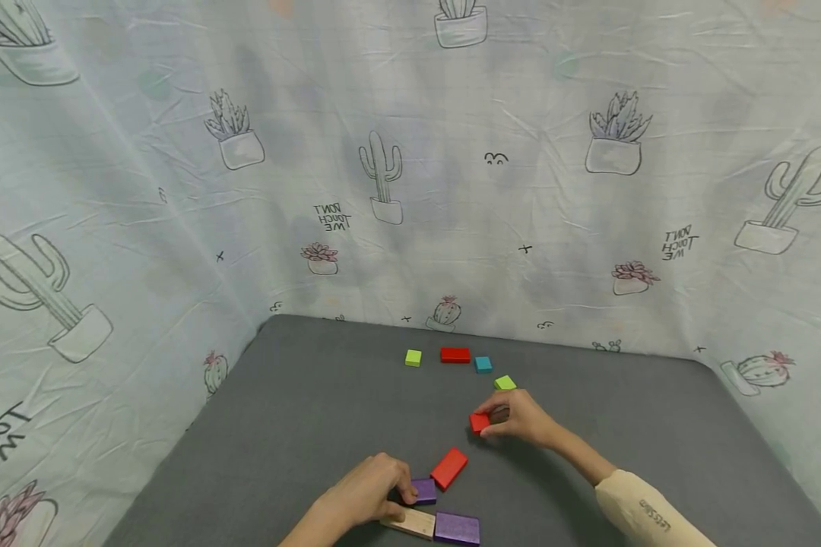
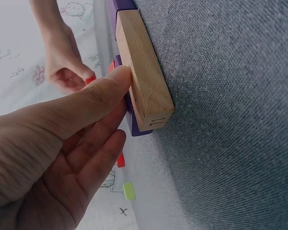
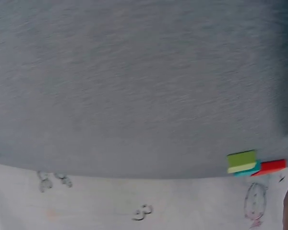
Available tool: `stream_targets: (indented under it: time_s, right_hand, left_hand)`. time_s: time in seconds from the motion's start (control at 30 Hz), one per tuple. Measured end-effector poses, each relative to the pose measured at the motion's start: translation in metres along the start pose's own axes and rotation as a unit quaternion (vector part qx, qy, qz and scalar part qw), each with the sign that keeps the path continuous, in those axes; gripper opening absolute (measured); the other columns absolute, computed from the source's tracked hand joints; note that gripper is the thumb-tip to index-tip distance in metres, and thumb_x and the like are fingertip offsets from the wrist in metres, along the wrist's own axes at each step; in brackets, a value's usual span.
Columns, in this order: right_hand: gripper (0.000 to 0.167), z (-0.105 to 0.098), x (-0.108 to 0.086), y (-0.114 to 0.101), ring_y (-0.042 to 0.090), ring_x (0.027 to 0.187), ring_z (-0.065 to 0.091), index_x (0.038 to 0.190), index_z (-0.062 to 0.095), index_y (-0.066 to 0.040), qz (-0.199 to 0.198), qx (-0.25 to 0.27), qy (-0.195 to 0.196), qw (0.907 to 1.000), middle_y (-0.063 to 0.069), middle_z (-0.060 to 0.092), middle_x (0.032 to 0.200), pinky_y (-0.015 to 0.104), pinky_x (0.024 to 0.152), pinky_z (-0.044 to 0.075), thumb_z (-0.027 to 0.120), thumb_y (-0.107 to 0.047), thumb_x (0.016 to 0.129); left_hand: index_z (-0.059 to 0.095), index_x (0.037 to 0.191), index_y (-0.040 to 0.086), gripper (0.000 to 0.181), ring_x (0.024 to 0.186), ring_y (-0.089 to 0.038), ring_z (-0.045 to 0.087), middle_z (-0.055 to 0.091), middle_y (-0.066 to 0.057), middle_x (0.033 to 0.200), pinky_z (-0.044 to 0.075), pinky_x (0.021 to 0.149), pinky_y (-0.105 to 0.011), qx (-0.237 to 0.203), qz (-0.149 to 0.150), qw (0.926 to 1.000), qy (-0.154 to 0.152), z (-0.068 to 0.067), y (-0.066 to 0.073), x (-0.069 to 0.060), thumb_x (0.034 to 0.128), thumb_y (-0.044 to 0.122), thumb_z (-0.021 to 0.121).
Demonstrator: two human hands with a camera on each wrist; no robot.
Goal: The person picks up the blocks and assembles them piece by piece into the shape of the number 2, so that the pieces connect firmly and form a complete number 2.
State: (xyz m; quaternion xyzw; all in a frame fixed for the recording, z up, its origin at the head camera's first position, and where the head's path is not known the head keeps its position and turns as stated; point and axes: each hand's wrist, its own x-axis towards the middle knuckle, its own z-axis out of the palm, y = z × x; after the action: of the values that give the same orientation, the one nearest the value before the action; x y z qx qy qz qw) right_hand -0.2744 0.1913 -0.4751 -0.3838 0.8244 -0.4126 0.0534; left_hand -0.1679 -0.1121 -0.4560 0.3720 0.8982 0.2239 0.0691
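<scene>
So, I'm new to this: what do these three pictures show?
No machine here: these are a person's bare left hand and right hand. The wide picture comes from a head camera, the others from cameras on the left and right wrists. The right hand pinches a small red block. The left hand grips a wooden block and a purple block together. Also on the grey surface lie another purple block, two longer red blocks, two green blocks and a blue block.
</scene>
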Motion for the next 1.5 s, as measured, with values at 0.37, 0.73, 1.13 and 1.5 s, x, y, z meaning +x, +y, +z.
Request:
stream_targets:
  time_s: [0.37,0.73,1.13,1.5]
  right_hand:
    - [0.031,0.021,0.006,0.005,0.015,0.08,0.065,0.097,0.073,0.002,-0.016,-0.008,-0.02,0.9996,0.008,0.066,0.089,0.025,0.069,0.055,0.083,-0.012,0.072]
    - [0.031,0.023,0.016,-0.005,0.021,0.077,0.064,0.093,0.072,0.004,-0.057,0.0,-0.037,0.9977,0.012,0.065,0.085,0.029,0.068,0.055,0.084,-0.007,0.067]
    - [0.033,0.03,0.016,0.007,0.019,0.079,0.064,0.101,0.071,0.004,-0.053,0.016,-0.053,0.997,0.014,0.068,0.095,0.029,0.069,0.055,0.082,-0.005,0.071]
    - [0.029,0.034,0.014,0.008,0.019,0.097,0.065,0.112,0.068,0.005,-0.048,0.059,-0.072,0.9945,0.014,0.067,0.105,0.026,0.078,0.054,0.071,-0.003,0.085]
  left_hand:
    - [0.078,0.082,0.019,0.022,0.08,0.007,0.058,0.065,0.02,0.081,0.047,0.071,-0.013,-0.001,0.007,1.0,0.002,0.001,-0.001,0.002,0.0641,0.01,0.087]
    - [0.078,0.083,0.018,0.022,0.081,0.007,0.059,0.065,0.019,0.082,0.047,0.073,-0.013,-0.009,0.004,0.9999,-0.008,0.0,0.001,0.003,0.0644,0.01,0.087]
    - [0.078,0.083,0.018,0.021,0.08,0.007,0.058,0.064,0.019,0.081,0.047,0.072,-0.014,-0.014,-0.009,0.9997,-0.015,0.001,0.002,0.004,0.0651,0.009,0.086]
    - [0.079,0.082,0.017,0.021,0.079,0.006,0.058,0.064,0.019,0.08,0.048,0.071,-0.015,-0.021,-0.028,0.9991,-0.023,-0.001,0.003,0.002,0.0655,0.008,0.086]
